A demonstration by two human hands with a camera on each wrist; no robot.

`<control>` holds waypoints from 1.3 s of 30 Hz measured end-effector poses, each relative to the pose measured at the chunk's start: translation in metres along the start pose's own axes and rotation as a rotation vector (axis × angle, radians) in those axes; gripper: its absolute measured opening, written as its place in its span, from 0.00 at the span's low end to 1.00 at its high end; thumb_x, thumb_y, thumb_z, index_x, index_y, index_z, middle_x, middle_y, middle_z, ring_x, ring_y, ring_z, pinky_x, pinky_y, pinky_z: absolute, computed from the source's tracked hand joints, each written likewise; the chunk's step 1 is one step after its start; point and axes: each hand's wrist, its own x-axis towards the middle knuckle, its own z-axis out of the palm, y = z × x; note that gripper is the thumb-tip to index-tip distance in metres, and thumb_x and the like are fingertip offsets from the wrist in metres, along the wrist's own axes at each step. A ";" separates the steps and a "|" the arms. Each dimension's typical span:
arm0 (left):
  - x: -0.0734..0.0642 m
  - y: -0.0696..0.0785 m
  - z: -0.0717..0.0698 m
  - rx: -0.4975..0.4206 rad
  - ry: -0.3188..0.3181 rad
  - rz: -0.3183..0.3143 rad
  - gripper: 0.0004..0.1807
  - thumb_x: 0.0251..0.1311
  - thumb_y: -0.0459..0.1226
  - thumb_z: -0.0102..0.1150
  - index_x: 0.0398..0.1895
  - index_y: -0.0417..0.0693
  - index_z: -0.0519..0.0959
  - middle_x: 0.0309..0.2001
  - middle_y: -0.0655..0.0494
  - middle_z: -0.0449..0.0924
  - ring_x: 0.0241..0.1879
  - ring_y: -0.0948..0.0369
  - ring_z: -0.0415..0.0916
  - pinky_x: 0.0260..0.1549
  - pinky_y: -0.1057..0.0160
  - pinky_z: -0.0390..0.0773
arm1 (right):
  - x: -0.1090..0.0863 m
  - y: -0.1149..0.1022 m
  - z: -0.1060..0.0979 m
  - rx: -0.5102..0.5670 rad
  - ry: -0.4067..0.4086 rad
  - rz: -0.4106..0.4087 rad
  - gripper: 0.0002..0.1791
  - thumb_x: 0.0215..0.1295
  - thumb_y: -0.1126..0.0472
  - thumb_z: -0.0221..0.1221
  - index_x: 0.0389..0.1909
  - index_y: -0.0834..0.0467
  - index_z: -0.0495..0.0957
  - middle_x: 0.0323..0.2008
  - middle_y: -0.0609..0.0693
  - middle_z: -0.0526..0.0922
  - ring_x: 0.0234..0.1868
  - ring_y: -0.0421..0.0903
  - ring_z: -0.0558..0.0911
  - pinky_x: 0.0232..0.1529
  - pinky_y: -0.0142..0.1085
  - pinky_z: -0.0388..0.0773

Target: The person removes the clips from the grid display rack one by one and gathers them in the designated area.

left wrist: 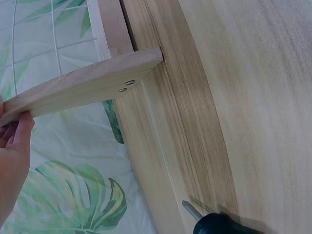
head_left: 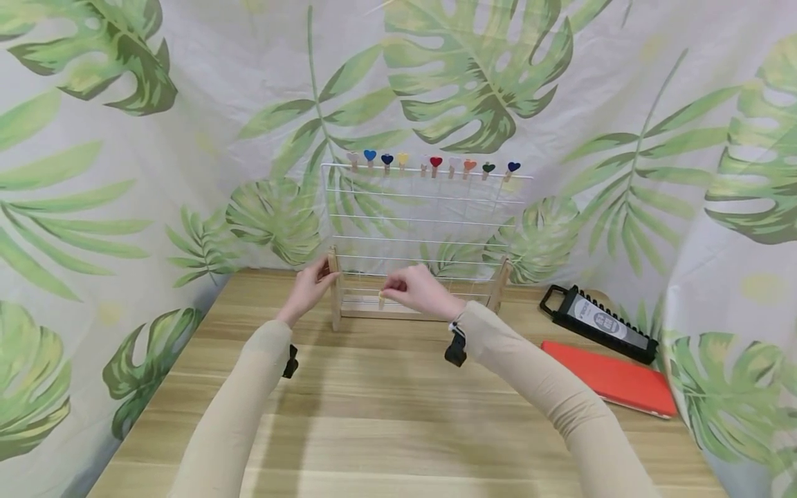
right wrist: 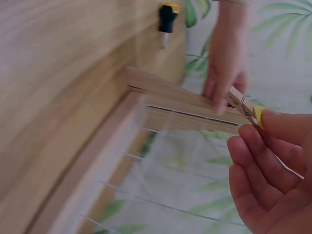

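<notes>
Right hand (head_left: 425, 289): thumb and fingertips pinch a clothespin with a yellow heart (right wrist: 244, 104) near its yellow end; I see the wooden body and spring clear of the fingers on the right wrist feed.
Clothespin position: in front of the lower wires, nearer the left side of the rack; I cannot tell whether it touches a wire.
Left hand (head_left: 309, 287): wrapped on the left wooden post (head_left: 335, 294), thumb in front; I read that as steadying.
Step in hand: my judgement, handling a single clothespin low on the white wire grid (head_left: 358, 192) while the frame is braced.
Next move calls for: I'd say keeping the post firm, lining the clothespin up squarely with a wire and squeezing its legs evenly; pinched near one end, it could twist or slip.
Top rail: a row of heart clothespins (head_left: 436, 163) in mixed colours, well above the hands.
Base: wooden crossbar (head_left: 405, 315) just below the pinch; little room there, I reckon.
Left of table: screwdriver (right wrist: 167, 20) lying on the wooden tabletop (head_left: 373, 429); I can't find it in the head view.
Right of table: black-framed grater (head_left: 600, 325) behind a red notebook-like item (head_left: 613, 379), both apart from the rack.
Obstruction: nothing I see blocks the right hand except close wires.
</notes>
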 end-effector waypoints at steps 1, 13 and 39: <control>0.000 0.000 0.000 -0.004 -0.003 -0.002 0.27 0.73 0.37 0.52 0.70 0.33 0.64 0.63 0.31 0.73 0.65 0.40 0.72 0.64 0.46 0.76 | -0.002 0.004 0.007 0.000 -0.012 0.008 0.06 0.67 0.62 0.63 0.36 0.60 0.86 0.30 0.51 0.89 0.24 0.35 0.79 0.26 0.21 0.74; 0.003 0.002 0.001 0.010 0.000 0.020 0.27 0.73 0.36 0.52 0.70 0.32 0.63 0.61 0.30 0.74 0.63 0.39 0.73 0.62 0.46 0.78 | -0.015 0.043 0.088 0.105 -0.144 0.139 0.06 0.66 0.62 0.63 0.34 0.58 0.87 0.30 0.51 0.88 0.24 0.33 0.73 0.26 0.22 0.69; 0.001 0.003 0.000 0.027 0.021 0.011 0.21 0.73 0.36 0.52 0.64 0.32 0.69 0.59 0.30 0.76 0.62 0.39 0.74 0.61 0.45 0.79 | -0.007 0.052 0.142 0.342 -0.296 0.412 0.07 0.67 0.62 0.63 0.38 0.62 0.87 0.34 0.55 0.89 0.32 0.45 0.87 0.27 0.24 0.78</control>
